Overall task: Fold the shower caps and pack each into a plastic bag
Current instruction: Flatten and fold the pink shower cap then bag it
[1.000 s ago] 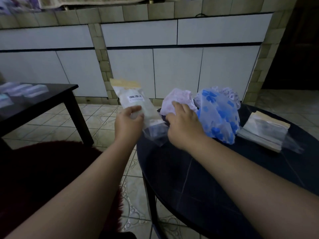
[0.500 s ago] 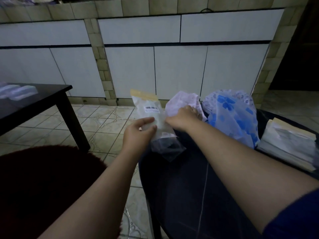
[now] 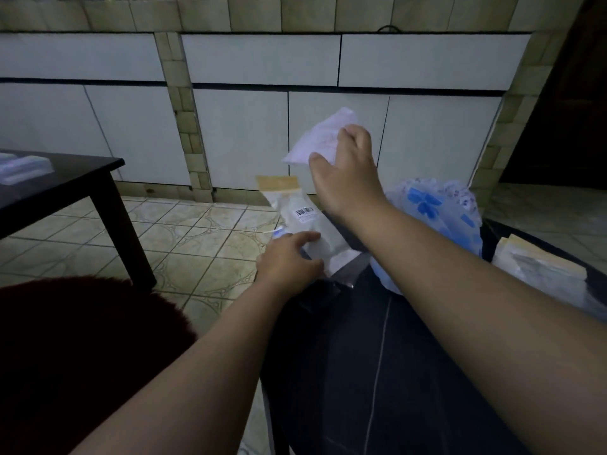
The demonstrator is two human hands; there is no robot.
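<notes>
My right hand (image 3: 345, 169) grips a folded pale pink shower cap (image 3: 320, 137) and holds it up in the air above the dark round table (image 3: 377, 356). Below it, my left hand (image 3: 289, 262) holds a clear plastic bag (image 3: 302, 221) with a barcode label and a tan strip at its top, at the table's left edge. A blue-patterned shower cap (image 3: 437, 218) lies on the table to the right, with a purple-patterned one (image 3: 461, 195) behind it. My right forearm crosses in front of the blue cap.
A stack of plastic bags (image 3: 538, 267) lies at the table's right side. A low dark table (image 3: 65, 188) with pale packets (image 3: 19, 165) stands at the left. White cabinet doors (image 3: 243, 139) and tiled floor (image 3: 197, 241) are behind. A dark red cushion (image 3: 82, 339) is at the lower left.
My right hand has lifted the pink shower cap off the table into the air. My left hand still holds the bag, now lower at the table edge.
</notes>
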